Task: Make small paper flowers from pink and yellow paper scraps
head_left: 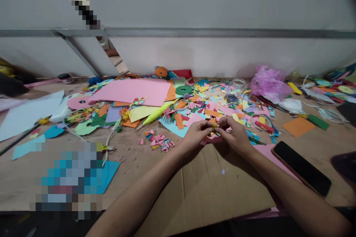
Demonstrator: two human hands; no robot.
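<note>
My left hand and my right hand meet above the table, fingertips pinched together on a small yellow paper piece. Both hands are closed around it. Directly beneath them lies a pink paper piece on a sheet of brown cardboard. Just beyond the hands spreads a heap of coloured paper scraps. A cluster of small folded pink bits lies left of my left hand.
A black phone lies at the right. A large pink sheet, a yellow-green pen-like tool, a clear jar, a tape ring and a purple plastic bag sit further back. A wall stands behind the table.
</note>
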